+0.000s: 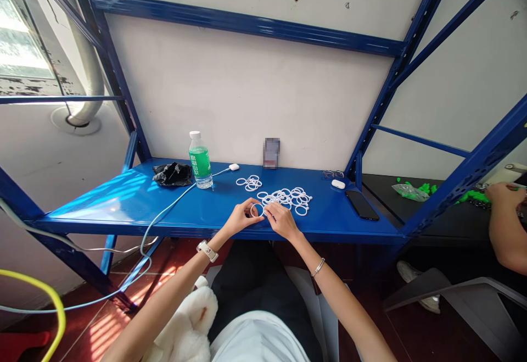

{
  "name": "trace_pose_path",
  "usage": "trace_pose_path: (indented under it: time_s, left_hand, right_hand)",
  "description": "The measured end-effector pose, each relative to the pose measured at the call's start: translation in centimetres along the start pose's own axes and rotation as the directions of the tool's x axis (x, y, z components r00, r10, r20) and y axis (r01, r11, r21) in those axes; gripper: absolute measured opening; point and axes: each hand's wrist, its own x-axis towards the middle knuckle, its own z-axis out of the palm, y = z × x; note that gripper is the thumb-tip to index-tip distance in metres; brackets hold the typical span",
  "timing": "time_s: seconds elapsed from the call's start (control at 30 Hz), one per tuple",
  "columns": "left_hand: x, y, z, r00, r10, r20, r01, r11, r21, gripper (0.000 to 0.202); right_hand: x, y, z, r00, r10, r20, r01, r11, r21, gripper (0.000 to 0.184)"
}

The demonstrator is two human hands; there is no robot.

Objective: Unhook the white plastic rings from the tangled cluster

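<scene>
Both my hands meet at the front edge of the blue shelf (123, 202). My left hand (241, 219) and my right hand (280, 219) pinch the same white ring (257, 210) between their fingertips. Just beyond them lies a pile of several white rings (290, 198). A smaller cluster of white rings (249, 183) sits a little farther back. A watch is on my left wrist and a bracelet on my right.
On the shelf stand a green-labelled water bottle (200, 161), a black bag (173, 174), a white charger with cable (233, 167), a white earbud case (338, 184) and a dark phone (362, 205). Another person's arm (504, 224) works with green parts (426, 188) at the right.
</scene>
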Motion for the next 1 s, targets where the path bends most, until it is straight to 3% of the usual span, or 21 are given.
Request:
trace_pose_path:
  time_s: [0.77, 1.0]
  left_hand:
    - [0.02, 0.35, 0.18, 1.000, 0.017, 0.001, -0.017, 0.999, 0.045, 0.043]
    - [-0.01, 0.62, 0.07, 1.000, 0.006, 0.003, -0.006, 1.000, 0.029, 0.043]
  right_hand:
    - [-0.03, 0.09, 0.04, 1.000, -0.018, 0.000, 0.018, 1.000, -0.004, 0.024]
    - [-0.08, -0.03, 0.01, 0.999, 0.028, -0.018, -0.028, 1.000, 0.000, 0.017]
